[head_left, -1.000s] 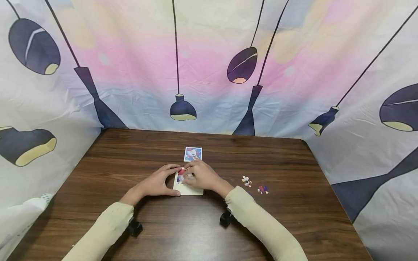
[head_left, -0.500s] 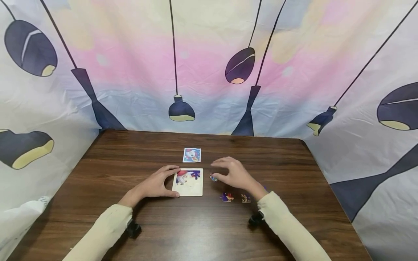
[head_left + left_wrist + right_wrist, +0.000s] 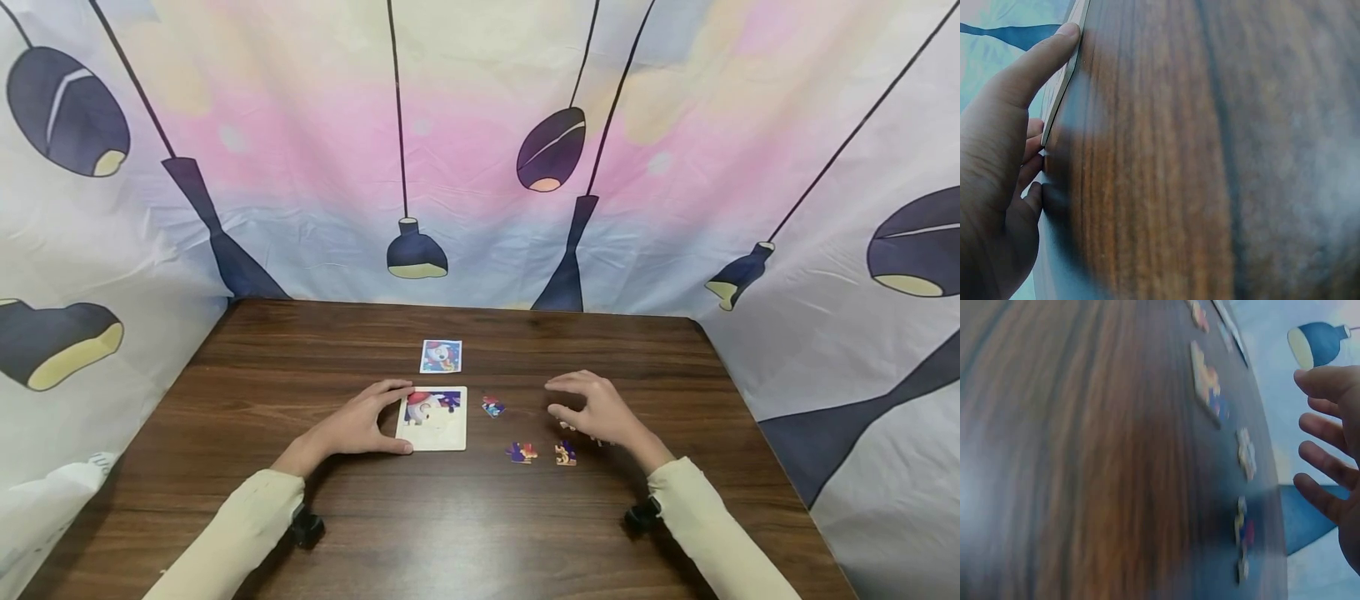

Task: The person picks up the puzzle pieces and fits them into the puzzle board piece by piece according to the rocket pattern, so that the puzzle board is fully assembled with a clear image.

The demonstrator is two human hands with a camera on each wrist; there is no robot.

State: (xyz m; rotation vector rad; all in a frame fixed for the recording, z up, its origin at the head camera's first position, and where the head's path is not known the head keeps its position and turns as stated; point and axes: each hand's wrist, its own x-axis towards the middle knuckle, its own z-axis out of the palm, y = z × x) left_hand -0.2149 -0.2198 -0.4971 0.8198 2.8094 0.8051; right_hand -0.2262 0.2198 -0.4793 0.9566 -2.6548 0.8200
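Observation:
A square jigsaw puzzle board (image 3: 431, 433) with a cream frame lies on the table, its upper part filled with printed pieces and its lower part bare. My left hand (image 3: 365, 421) holds its left side, thumb at the near corner and fingers at the far one; the left wrist view shows the thumb on the board's edge (image 3: 1060, 103). To the right, my right hand (image 3: 600, 408) hovers above loose pieces with spread fingers and nothing between them. One puzzle piece (image 3: 567, 425) shows partly under it. Other pieces lie nearer the board: a blue-red piece (image 3: 492, 407), a purple-orange piece (image 3: 521, 452) and a dark-yellow piece (image 3: 566, 453).
A small picture card (image 3: 441, 357) lies behind the board. The brown wooden table (image 3: 420, 533) ends at a printed cloth backdrop (image 3: 480, 167) with lamp drawings, which also rises at both sides. Black cameras are strapped to both wrists.
My right hand has left the board and moved right, over the loose pieces, uncovering several of them. My left hand stays at the board's left side.

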